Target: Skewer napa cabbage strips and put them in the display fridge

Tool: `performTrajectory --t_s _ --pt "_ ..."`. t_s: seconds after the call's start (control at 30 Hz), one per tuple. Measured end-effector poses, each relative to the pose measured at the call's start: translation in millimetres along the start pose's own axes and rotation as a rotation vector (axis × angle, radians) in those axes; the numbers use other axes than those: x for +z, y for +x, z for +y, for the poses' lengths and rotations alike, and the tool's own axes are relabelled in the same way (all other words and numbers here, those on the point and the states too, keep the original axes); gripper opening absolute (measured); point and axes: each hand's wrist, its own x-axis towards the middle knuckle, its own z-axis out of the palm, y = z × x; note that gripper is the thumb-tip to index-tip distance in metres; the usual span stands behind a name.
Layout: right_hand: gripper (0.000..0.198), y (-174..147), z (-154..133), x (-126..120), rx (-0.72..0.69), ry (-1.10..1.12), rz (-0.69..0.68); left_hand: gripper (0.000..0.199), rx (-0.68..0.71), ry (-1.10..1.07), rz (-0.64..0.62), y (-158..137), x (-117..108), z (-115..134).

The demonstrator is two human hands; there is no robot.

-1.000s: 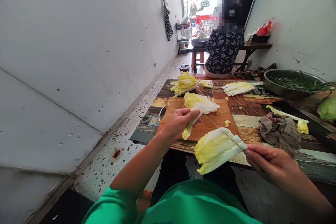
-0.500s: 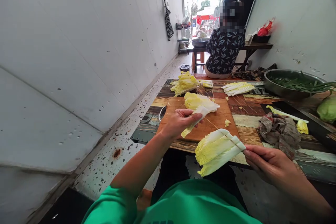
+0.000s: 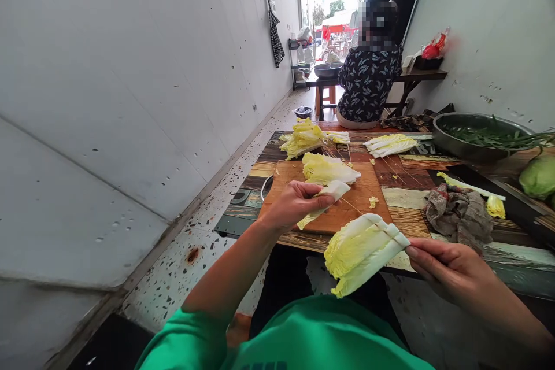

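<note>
My left hand (image 3: pixel 299 203) pinches a single napa cabbage leaf (image 3: pixel 333 189) by its white end, its yellow tip hanging below the fingers. My right hand (image 3: pixel 446 263) is closed on the white end of several skewered napa cabbage leaves (image 3: pixel 364 251), which hang over the table's near edge. From these leaves a thin skewer (image 3: pixel 352 206) sticks out toward the leaf in my left hand; whether it touches that leaf I cannot tell. Behind my left hand, loose cabbage leaves (image 3: pixel 327 169) lie on a wooden cutting board (image 3: pixel 286 173).
On the table are skewered leaves (image 3: pixel 390 145), a cabbage pile (image 3: pixel 303 137), a crumpled cloth (image 3: pixel 457 217) and a metal bowl (image 3: pixel 481 141) of greens. A round green vegetable (image 3: pixel 537 176) sits at right. A person (image 3: pixel 370 81) sits beyond, facing away.
The leaf in my left hand has turned slightly, its white end now nearer the skewer's tip. My right hand and the skewered leaves have shifted slightly right and down.
</note>
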Motion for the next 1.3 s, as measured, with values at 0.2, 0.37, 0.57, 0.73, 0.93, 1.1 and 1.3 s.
performTrajectory --t_s 0.2,0.37,0.57,0.73,0.93,1.1,1.3 --pt "0.052 0 -3 -5 -0.026 -0.031 -0.042 0.037 0.013 0.077 -0.009 -1 -1 -2" --pt "0.054 1 -2 -8 0.029 -0.001 -0.085 0.035 0.005 0.096 -0.026 -1 2 2" --pt "0.054 3 -9 -6 0.035 0.027 -0.109 0.038 -0.025 0.108 -0.072 -1 10 -2" --pt "0.061 5 -19 -4 0.021 0.008 -0.070 0.038 0.014 0.068 -0.021 0 13 0" --pt "0.056 6 -27 2 -0.061 -0.056 -0.043 0.035 0.079 0.010 -0.024 -2 15 3" --pt "0.053 4 -28 -2 -0.119 -0.153 -0.001 0.032 0.111 -0.009 0.152 -6 7 -2" --pt "0.049 -1 -24 -7 -0.166 -0.226 0.100 0.039 -0.053 -0.351 0.245 -4 -4 -4"
